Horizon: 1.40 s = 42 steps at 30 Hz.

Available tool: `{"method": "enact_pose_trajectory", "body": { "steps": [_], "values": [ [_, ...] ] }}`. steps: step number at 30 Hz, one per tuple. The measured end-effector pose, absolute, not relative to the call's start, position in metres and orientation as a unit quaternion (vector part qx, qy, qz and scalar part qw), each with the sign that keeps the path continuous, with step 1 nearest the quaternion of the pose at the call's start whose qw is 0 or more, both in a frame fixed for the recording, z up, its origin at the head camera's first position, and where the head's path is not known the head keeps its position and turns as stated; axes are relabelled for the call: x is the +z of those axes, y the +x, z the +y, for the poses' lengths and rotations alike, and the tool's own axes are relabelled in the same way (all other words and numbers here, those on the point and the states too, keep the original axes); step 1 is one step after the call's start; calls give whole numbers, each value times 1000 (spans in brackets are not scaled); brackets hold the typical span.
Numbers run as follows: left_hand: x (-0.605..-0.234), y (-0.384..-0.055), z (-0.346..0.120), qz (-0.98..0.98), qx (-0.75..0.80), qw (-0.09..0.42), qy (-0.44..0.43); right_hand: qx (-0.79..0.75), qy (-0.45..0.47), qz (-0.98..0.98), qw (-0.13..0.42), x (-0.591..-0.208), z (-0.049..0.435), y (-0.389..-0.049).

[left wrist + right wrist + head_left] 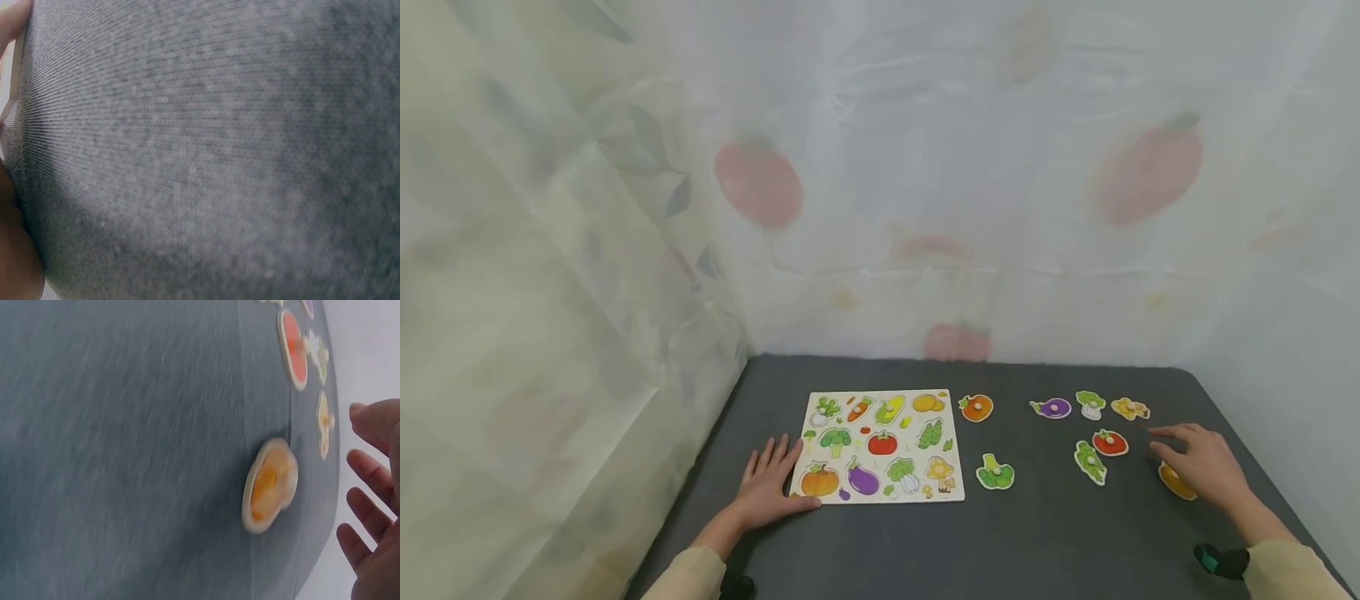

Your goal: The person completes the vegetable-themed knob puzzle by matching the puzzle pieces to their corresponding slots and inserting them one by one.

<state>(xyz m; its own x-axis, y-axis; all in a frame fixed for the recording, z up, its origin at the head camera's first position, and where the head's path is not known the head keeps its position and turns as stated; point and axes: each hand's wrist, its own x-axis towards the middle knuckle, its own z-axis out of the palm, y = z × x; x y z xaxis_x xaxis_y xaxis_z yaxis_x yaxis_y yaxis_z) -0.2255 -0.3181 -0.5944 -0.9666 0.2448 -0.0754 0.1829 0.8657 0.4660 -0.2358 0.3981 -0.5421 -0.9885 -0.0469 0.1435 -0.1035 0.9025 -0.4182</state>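
Observation:
A white vegetable puzzle board (917, 447) lies flat on the left half of the table. My left hand (767, 486) rests at its left edge, fingers spread and straight, thumb along the near corner. My right hand (1206, 462) hovers at the right with loosely bent fingers and nothing between them. Just below it is a yellow-brown potato puzzle piece (1177, 482), partly hidden by the hand and blurred in the right wrist view. Nearby lie a tomato piece (1110, 442), a pea pod piece (1090, 463) and a mushroom piece (1131, 408).
Farther back are a bok choy piece (1090, 405) and an eggplant piece (1051, 408). Right of the board sit a pumpkin piece (976, 407) and a broccoli piece (995, 472). Pale printed curtains (880, 208) enclose the dark table (1037, 550) behind and at the sides.

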Motion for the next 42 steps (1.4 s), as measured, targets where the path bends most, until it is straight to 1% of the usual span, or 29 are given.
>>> {"method": "enact_pose_trajectory", "body": {
  "steps": [7,10,15,22,28,34,42],
  "values": [
    [-601,-226,-321,963,238,54,116,188,19,-981,33,-547,425,-224],
    [-602,-227,-322,962,242,51,119,187,12,-982,20,-549,430,-221],
    [-603,-226,-322,963,240,53,114,190,2,-982,13,-551,431,-218],
    [-599,-226,-320,966,229,65,103,189,-9,-982,15,-561,432,-216],
    [-596,-225,-318,966,228,65,107,196,17,-980,36,-570,437,-215],
    [-601,-225,-320,960,248,54,114,203,34,-977,45,-571,438,-213],
    [-602,-226,-321,964,234,59,111,195,46,-978,55,-570,437,-212]
  ]
}}
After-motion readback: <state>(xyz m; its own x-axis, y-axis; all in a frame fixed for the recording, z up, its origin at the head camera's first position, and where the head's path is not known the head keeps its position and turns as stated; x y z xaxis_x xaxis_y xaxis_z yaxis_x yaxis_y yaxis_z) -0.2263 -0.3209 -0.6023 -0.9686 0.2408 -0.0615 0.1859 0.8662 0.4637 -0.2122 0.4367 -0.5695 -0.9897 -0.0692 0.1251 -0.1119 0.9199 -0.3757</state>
